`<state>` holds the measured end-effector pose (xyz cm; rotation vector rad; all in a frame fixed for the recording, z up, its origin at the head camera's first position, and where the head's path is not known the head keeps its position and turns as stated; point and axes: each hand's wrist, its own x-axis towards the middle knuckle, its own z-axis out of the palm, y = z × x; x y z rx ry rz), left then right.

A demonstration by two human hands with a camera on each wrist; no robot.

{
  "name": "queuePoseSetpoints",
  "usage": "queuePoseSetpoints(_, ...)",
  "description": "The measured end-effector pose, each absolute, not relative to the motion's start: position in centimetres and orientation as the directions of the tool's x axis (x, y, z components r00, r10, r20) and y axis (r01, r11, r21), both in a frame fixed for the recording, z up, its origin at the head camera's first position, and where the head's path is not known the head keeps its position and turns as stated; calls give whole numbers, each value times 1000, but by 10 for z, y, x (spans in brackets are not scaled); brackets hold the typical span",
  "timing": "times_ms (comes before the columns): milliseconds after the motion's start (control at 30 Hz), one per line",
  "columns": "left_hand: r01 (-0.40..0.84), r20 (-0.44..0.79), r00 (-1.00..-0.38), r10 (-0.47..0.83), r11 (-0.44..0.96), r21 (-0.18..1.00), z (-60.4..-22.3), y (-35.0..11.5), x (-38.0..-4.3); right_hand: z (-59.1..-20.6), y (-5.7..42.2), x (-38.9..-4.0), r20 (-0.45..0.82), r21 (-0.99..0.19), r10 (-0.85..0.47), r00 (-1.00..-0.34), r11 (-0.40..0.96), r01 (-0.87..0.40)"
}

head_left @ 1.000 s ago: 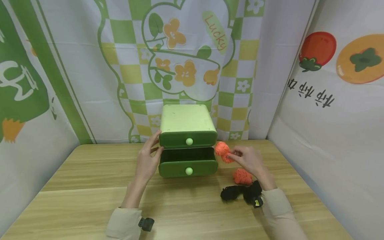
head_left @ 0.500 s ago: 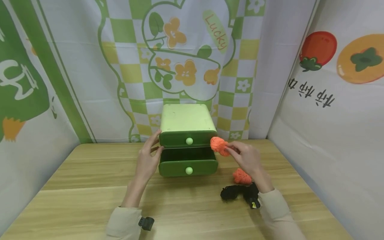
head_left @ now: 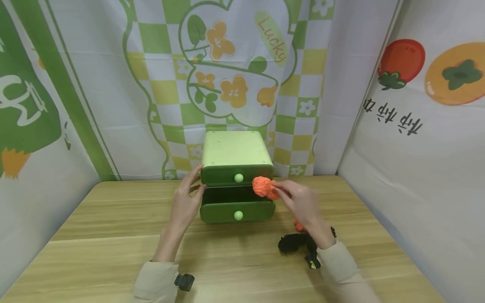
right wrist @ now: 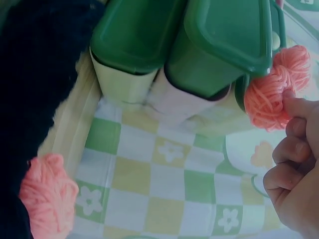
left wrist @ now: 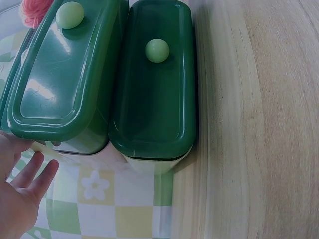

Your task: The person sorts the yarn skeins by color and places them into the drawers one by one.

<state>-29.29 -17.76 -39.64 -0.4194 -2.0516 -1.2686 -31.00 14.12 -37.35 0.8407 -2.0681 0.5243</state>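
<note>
My right hand [head_left: 301, 204] pinches a small bundle of orange yarn [head_left: 262, 186] between thumb and fingers. The bundle hangs above the right end of a pulled-out drawer [head_left: 219, 213] with a dark green front and light green knob. The drawer belongs to a pale green desktop cabinet [head_left: 236, 147]; the drawer above it is closed, and another closed drawer [left wrist: 154, 99] lies below it in the left wrist view. My left hand [head_left: 185, 205] rests its extended fingertips against the cabinet's left side. The right wrist view shows the held yarn [right wrist: 269, 99] before the green fronts.
A second orange yarn bundle [head_left: 299, 226] lies on the wooden table [head_left: 235, 261], partly behind my right forearm. Black yarn [head_left: 291, 243] lies nearer me. A small black device [head_left: 185, 282] sits on my left wrist. A printed cloth [head_left: 242, 97] hangs behind the cabinet.
My right hand has carried the orange yarn leftward, from beside the cabinet to above the pulled-out drawer. My forearm now covers more of the yarn on the table. The left hand has stayed put.
</note>
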Motion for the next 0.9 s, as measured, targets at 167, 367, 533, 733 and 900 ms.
queuePoseSetpoints(167,582,691,-718,-86,470,664,-397,-178,-293,-376,133,-307,827,-51,-373,-419,694,-718)
queuePoseSetpoints(367,580,687,-720,-95,462,671,-398,-178,-293,-379,126,-306,813,-77,-379,-442,683,-726)
queuePoseSetpoints(533,582,689,-719,-90,463,668,-397,-178,-291,-382,122,-304,796,-97,-383,-468,683,-724)
queuePoseSetpoints(733,571,685,-724,-81,486,662,-397,-178,-292,-385,120,-304,776,-123,-371,-510,704,-699)
queuePoseSetpoints(900,571,682,-726,-82,482,665,-397,-178,-292,-385,119,-303,755,-160,-368,-544,700,-696)
